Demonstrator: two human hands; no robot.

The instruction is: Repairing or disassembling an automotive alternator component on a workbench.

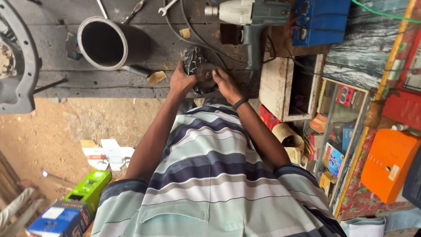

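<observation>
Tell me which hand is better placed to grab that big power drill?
Probably the right hand: it rests on the dark metal part just below the drill. The left hand sits farther away.

A dark metal part (198, 70) is gripped by left hand (182, 81) and right hand (224, 84) on wooden bench (109, 81); steel pipe (109, 42) seen nearby.

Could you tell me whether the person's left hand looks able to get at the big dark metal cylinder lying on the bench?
Probably yes. The left hand grips the dark metal part, and the cylinder lies just beyond it with only bare bench planks between. It would have to let go first.
</observation>
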